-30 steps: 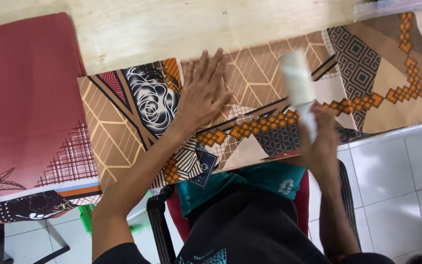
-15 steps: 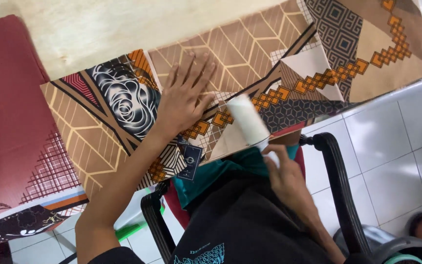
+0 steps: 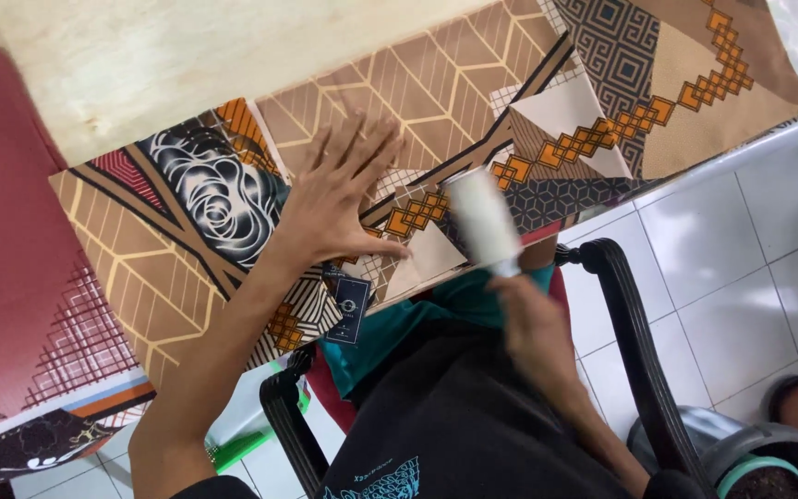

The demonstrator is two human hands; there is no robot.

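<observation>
Lint roller and flat hand on a patterned cloth

The right hand (image 3: 533, 319) grips a white lint roller (image 3: 484, 220) at the near edge of the cloth (image 3: 436, 92). The left hand (image 3: 339, 189) lies open with spread fingers, flat on the cloth. The cloth covers a wooden table (image 3: 140, 55); a red cloth (image 3: 11, 231) lies beside.

A patterned cloth (image 3: 473, 102) is lying across the table (image 3: 140, 65), running from centre left to the upper right of the frame, with another cloth (image 3: 11, 277) lying at the left edge. The left hand (image 3: 339, 199) is resting flat on the patterned cloth at centre, and the right hand (image 3: 533, 323) is sitting just right of it and lower, holding a roller (image 3: 482, 222) over the cloth's near edge. A tag (image 3: 351, 310) is hanging below the left hand, a chair arm (image 3: 625, 314) is curving at lower right, and a bucket (image 3: 741, 457) is standing in the bottom right corner.
</observation>
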